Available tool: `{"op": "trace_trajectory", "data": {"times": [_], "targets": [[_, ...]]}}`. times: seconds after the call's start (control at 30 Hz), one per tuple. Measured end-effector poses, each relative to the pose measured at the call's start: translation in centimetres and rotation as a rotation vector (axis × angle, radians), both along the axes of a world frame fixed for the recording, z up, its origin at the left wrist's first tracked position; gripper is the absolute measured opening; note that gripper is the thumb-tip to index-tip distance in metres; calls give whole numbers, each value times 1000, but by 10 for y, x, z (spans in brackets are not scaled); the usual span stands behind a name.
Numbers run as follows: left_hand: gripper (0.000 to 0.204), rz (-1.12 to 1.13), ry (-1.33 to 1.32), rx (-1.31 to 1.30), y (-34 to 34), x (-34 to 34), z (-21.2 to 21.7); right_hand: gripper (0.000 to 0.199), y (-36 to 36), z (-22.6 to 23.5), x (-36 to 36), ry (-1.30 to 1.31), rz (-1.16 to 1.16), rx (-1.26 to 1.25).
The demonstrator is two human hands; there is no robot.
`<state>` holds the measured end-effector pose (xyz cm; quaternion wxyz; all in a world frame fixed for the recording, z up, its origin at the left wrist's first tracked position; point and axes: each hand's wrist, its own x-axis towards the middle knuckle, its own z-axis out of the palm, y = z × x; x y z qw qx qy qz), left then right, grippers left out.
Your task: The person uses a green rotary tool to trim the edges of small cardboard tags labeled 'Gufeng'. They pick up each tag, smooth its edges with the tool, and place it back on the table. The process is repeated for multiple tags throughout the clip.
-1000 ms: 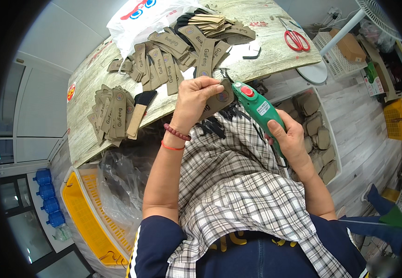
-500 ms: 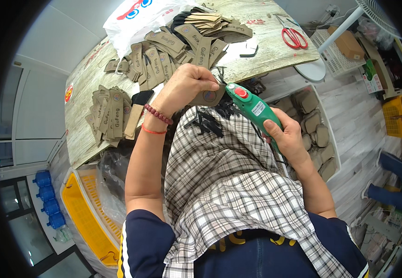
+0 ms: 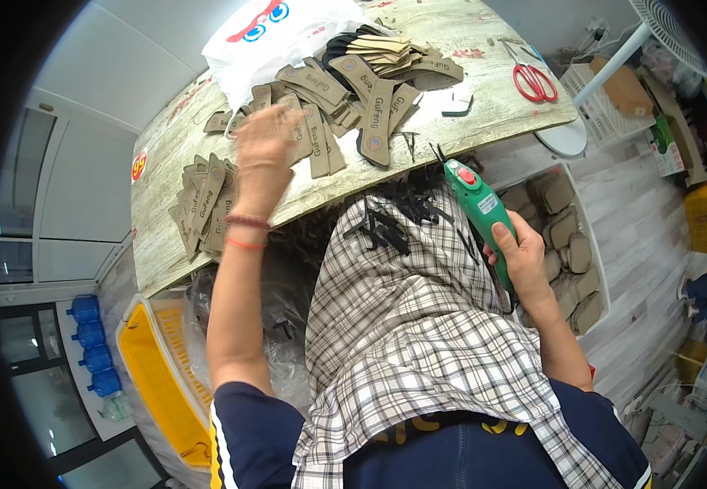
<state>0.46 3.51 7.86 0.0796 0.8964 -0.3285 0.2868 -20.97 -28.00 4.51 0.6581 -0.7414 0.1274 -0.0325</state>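
Note:
My right hand point(image 3: 521, 250) is closed around green handheld electric scissors point(image 3: 479, 204) with a red button, their tip near the table's front edge. My left hand point(image 3: 265, 147) is smeared by motion above tan fabric strips point(image 3: 314, 138) with printed lettering; its fingers cannot be made out clearly. Left of it lies a fanned stack of similar strips point(image 3: 199, 204), partly hidden behind my wrist. One strip point(image 3: 376, 122) with a black edge lies across others at the middle of the pile. Black trimmings point(image 3: 382, 231) rest on the checked apron point(image 3: 410, 301) over my lap.
Red-handled scissors point(image 3: 535, 84) lie at the table's point(image 3: 500, 114) right, and a white plastic bag point(image 3: 288, 45) at its back. A bin of tan pads point(image 3: 603, 293) stands right of my lap, near a fan point(image 3: 626, 55). A yellow basket point(image 3: 148, 359) sits lower left.
My left hand has moved left from the cutter's tip to over the strips, and the strip it held is no longer visible in it. The electric scissors stay in my right hand; the view has shifted slightly.

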Motion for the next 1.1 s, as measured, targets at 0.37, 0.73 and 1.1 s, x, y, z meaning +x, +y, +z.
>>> {"op": "trace_trajectory", "data": {"times": [0.37, 0.73, 1.1], "targets": [[44, -611, 80, 573, -71, 53, -26, 41, -2, -4, -11, 3, -24, 18], [13, -250, 30, -337, -51, 22, -24, 39, 9, -2, 0, -58, 18, 29], [5, -226, 1028, -1937, -119, -64, -36, 42, 30, 11, 2, -63, -3, -1]]}}
